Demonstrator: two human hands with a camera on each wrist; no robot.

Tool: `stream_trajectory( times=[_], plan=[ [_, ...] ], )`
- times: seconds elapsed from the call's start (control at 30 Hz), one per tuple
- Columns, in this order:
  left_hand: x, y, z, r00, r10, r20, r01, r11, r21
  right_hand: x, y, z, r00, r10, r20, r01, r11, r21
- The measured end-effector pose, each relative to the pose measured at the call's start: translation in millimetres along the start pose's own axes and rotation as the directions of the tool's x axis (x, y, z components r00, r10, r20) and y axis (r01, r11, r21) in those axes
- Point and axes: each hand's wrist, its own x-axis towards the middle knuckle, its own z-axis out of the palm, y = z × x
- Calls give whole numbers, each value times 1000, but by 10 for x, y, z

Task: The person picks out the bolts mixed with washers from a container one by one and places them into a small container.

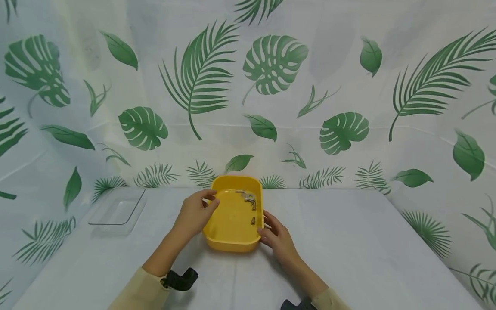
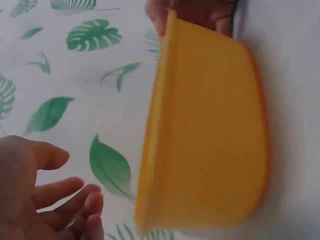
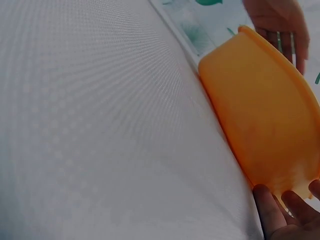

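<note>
A yellow plastic tray (image 1: 232, 234), deep-walled with rounded corners, sits on the white-covered table. Several small metal fasteners, screws (image 1: 253, 221) and a washer (image 1: 251, 197) among them, lie along its right half. My right hand (image 1: 280, 237) holds the tray's near right side, thumb at the rim and fingers along the outer wall. In the right wrist view, its fingertips (image 3: 295, 200) meet the tray's wall (image 3: 260, 120). Over the left rim is my left hand (image 1: 195, 213), its fingers loosely bent and spread. The left wrist view shows this hand (image 2: 50, 195) apart from the tray, holding nothing.
To the left, toward the back of the table, stands a clear plastic box (image 1: 118, 211). White cloth (image 1: 341, 249) covers the table. Behind it hangs a white curtain (image 1: 286, 150) with green leaf prints. Black wrist straps (image 1: 181, 280) sit over the sleeves.
</note>
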Motion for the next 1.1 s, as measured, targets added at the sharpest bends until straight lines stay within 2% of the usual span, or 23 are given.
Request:
stream_trajectory(
  times=[0.07, 0.17, 0.3, 0.43, 0.6, 0.87, 1.0, 1.1],
  plan=[
    [41, 99, 9, 999, 13, 42, -13, 1000, 3, -4, 3, -4, 1000, 1, 1, -1, 1000, 4],
    [120, 187, 71, 989, 18, 146, -18, 1000, -3, -22, 16, -17, 1000, 2, 2, -2, 1000, 11],
    [245, 220, 182, 955, 2, 298, 36, 992, -122, -33, 37, -49, 1000, 2, -8, -2, 1000, 13],
    [379, 160, 299, 924, -19, 383, 120, 963, -241, -13, 51, -70, 1000, 2, -16, -2, 1000, 13],
    [469, 110, 437, 902, -47, 429, 179, 945, -273, -2, 52, -59, 1000, 9, -19, -9, 1000, 10],
    [475, 208, 617, 874, -89, 478, 218, 950, -222, 10, 28, -57, 1000, 16, -15, -16, 1000, 14],
    [468, 235, 695, 869, -130, 477, 212, 970, -121, 12, 20, -31, 1000, 4, -8, -3, 1000, 13],
    [467, 236, 734, 868, -174, 466, 226, 972, -57, 19, 15, -1, 1000, -3, 4, 3, 1000, 10]
  ],
)
